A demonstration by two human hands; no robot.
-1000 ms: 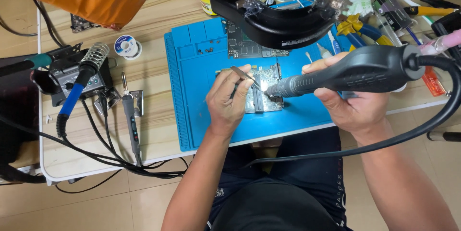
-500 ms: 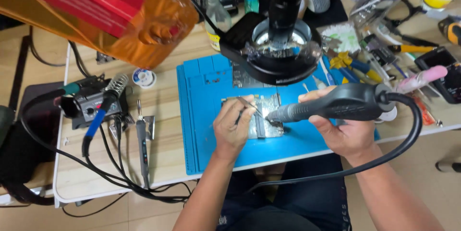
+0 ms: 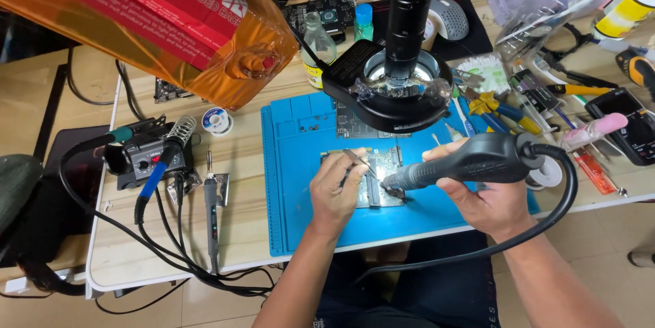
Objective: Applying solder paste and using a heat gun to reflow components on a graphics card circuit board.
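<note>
A small circuit board (image 3: 383, 164) lies on a blue work mat (image 3: 300, 164) in front of me. My left hand (image 3: 336, 195) rests on the board's left side and pinches metal tweezers (image 3: 357, 159), tips pointing over the board. My right hand (image 3: 486, 200) grips a dark hot-air handpiece (image 3: 471, 163) with a thick black hose. Its metal nozzle (image 3: 396, 182) points left and down at the board, close to the tweezer tips. A black microscope with ring light (image 3: 397, 82) stands just behind the board.
A soldering station with blue-handled iron (image 3: 151, 159), a second iron on a stand (image 3: 210, 195) and a solder spool (image 3: 217, 121) sit left of the mat. An orange and red bag (image 3: 170, 21) hangs at upper left. Bottles (image 3: 318, 45), pliers (image 3: 498, 111), a meter (image 3: 624, 123) crowd the back and right.
The camera view has pulled back and tilted up, showing more of the desk. Both hands stay over the board, with tweezers and handpiece held in nearly the same pose.
</note>
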